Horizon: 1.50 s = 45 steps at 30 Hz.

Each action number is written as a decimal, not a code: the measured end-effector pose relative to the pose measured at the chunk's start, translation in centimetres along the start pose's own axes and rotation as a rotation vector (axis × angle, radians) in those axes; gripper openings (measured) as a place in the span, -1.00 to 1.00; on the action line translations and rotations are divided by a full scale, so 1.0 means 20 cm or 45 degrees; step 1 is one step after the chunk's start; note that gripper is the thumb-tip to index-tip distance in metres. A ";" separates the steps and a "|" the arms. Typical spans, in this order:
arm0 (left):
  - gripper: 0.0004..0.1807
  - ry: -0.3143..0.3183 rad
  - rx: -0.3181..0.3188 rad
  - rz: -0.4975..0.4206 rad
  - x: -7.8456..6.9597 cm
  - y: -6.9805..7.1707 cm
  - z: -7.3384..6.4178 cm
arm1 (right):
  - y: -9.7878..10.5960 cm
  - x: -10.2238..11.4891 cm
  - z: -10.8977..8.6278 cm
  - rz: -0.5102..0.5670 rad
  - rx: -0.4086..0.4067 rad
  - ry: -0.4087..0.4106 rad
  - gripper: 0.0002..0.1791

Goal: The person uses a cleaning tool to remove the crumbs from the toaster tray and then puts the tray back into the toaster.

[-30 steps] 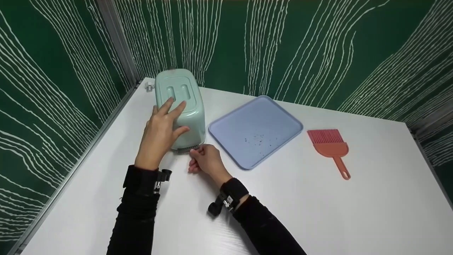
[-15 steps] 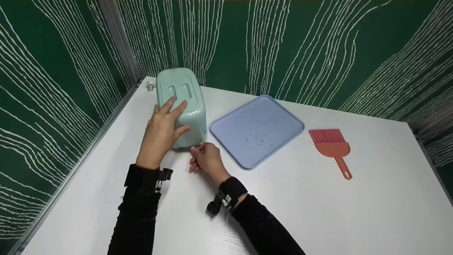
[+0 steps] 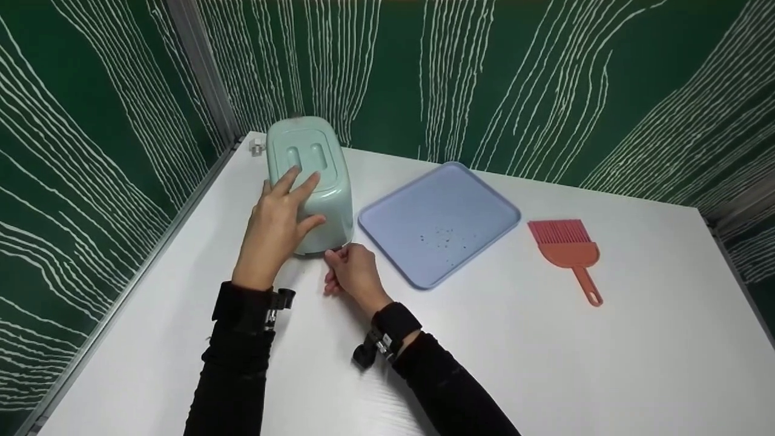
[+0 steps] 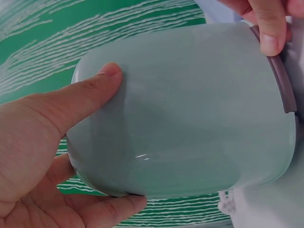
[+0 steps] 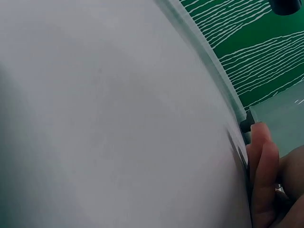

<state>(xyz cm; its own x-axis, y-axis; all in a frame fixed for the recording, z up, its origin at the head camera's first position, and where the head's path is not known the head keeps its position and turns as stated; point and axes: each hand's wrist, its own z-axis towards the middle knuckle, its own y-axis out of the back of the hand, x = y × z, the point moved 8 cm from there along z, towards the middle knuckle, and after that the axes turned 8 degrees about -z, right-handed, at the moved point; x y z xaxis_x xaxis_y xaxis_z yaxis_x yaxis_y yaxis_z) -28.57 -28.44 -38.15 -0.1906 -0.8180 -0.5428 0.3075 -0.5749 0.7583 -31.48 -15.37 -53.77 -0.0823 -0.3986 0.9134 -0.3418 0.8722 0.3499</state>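
A pale green bin [image 3: 309, 142] is turned over at the back left, its grooved base facing up. My left hand [image 3: 272, 224] holds it, the fingers spread over the base and side. In the left wrist view the thumb presses one face of the bin [image 4: 190, 104] and the fingers wrap along another side. My right hand [image 3: 357, 272] is at the rim nearest me. There its fingers [image 4: 270, 28] pinch a narrow dark strip [image 4: 283, 88] that runs along the rim. Curled fingers [image 5: 263, 166] beside the bin show in the right wrist view.
Right of the bin lies a blue tray [image 3: 424, 200] with dark crumbs [image 3: 448, 237] scattered on it. An orange brush [image 3: 566, 254] with red bristles lies farther right. A small pale object [image 3: 257, 147] sits at the table's back left corner, below the green walls.
A toothed dark edge showed under the bin's near rim a second ago; now it is mostly out of sight. Both hands have stayed nearly in place.
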 end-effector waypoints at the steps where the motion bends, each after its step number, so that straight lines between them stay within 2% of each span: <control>1: -0.19 -0.003 0.000 -0.002 0.00 0.00 0.00 | 0.01 0.00 0.00 -0.007 -0.006 0.008 -0.75; 17: -0.18 -0.026 -0.010 -0.019 -0.04 -0.03 0.02 | 0.05 -0.01 -0.01 -0.027 0.041 0.021 -0.69; 23: -0.16 -0.026 -0.006 -0.003 -0.05 -0.04 0.03 | 0.07 0.00 -0.04 -0.013 0.144 0.045 -0.73; 27: -0.17 -0.027 -0.004 0.012 -0.05 -0.04 0.02 | 0.10 0.00 -0.09 -0.095 0.203 0.076 -0.75; 35: -0.12 0.011 0.041 0.017 -0.03 -0.06 -0.01 | 0.27 0.06 -0.17 -0.391 0.187 0.226 -0.72; 45: -0.04 0.026 0.059 0.061 -0.03 -0.06 -0.02 | 0.59 0.19 -0.31 -0.485 0.038 0.403 -0.68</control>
<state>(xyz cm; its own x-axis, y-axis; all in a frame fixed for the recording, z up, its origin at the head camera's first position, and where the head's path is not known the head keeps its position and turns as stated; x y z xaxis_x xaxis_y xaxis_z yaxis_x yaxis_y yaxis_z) -28.41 -27.31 -38.96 -0.1577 -0.8443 -0.5122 0.2720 -0.5357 0.7994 -29.94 -4.80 -44.92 0.3408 -0.5778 0.7416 -0.3195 0.6707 0.6694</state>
